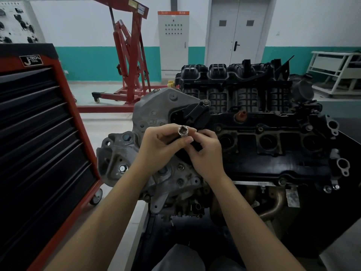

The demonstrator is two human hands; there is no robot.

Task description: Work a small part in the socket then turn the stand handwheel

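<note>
My left hand (158, 143) grips a silver socket (183, 132) upright, its square drive hole facing the camera. My right hand (207, 153) meets it from the right, with fingers curled round a small black part (197, 146) just under the socket; what that part is stays mostly hidden. Both hands hover above the timing-cover end of a car engine (254, 145), in front of a round black cap (196, 116).
A red and black tool cabinet (39, 133) with several drawers stands at the left. A red engine hoist (130, 61) is behind it on the floor. A grey electrical cabinet (173, 42), a double door (237, 30) and a white frame (336, 71) line the back wall.
</note>
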